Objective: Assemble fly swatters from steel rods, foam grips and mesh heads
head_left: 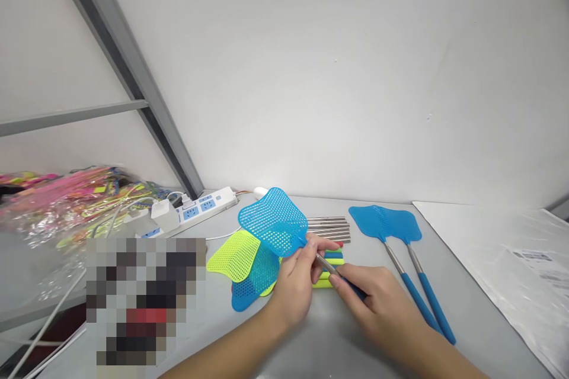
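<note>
My left hand (300,275) pinches the neck of a blue fly swatter head (273,219), where it meets a metal rod. My right hand (377,296) is closed around the dark blue grip (354,288) at the rod's other end. Beneath the held swatter lie loose blue and yellow-green swatter heads (234,256). Several bare metal rods (331,228) rest behind my hands, with coloured grip tubes (334,261) in front of them, partly hidden by my fingers. To the right, two whole blue fly swatters (415,275) lie with their heads overlapping.
A white power strip (208,206) with plugs and cables sits at the back left. Beyond it are clear bags of colourful items (84,201) by a grey metal frame (146,83). White plastic sheeting (498,266) covers the right side. A pixelated patch hides the lower left.
</note>
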`<state>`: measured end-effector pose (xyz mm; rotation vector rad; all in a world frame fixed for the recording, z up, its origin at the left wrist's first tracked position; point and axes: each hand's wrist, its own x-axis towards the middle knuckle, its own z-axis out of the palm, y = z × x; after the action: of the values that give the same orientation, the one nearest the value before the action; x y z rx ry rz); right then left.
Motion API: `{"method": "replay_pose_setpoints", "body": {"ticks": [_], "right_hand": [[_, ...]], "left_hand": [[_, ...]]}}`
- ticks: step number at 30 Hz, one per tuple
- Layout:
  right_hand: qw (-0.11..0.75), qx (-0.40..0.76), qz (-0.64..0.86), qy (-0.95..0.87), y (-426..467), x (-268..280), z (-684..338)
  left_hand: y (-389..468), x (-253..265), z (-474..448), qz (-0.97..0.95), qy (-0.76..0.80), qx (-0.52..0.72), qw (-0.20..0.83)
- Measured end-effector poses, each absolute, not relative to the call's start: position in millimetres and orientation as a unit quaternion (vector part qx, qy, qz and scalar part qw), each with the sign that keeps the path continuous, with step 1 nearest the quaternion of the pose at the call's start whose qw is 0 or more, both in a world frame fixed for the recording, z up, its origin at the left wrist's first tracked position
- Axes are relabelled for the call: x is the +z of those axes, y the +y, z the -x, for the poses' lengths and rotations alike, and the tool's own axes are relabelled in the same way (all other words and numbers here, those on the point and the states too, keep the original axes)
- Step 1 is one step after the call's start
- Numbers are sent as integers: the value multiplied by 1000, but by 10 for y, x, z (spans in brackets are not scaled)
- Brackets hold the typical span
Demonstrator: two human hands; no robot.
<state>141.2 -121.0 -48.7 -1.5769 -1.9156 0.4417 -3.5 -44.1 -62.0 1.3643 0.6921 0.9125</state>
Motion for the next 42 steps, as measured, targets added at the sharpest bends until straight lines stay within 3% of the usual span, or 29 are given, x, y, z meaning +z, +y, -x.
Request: {"method": "replay_pose_setpoints", "body": {"ticks": [7,15,18,23,26,32,42], "right_hand": [[284,99,605,-738,-1197,-527,-1431],[263,213,605,-721,-1181,-402,-1585],[284,232,590,-719,-1172,-377,-1560],[285,212,596,-720,-1179,-428,-1516],[288,196,595,-724,-1181,-475,-1526],[293,209,595,-718,-1187,-470,-1507],[296,201,599,-716,-1210,-527,-1483]], "left_hand": [[-471,-606,-27,-539,327,450,633],[253,-275,356,-376,338,650,568],[203,-279,302,-404,329,602,605],[-175,-427,78,-440,239,423,755],[-275,-448,48,-427,188,394,792],[-247,-468,98,-461,150,387,785],[-253,-536,186,-621,177,361,673]]}}
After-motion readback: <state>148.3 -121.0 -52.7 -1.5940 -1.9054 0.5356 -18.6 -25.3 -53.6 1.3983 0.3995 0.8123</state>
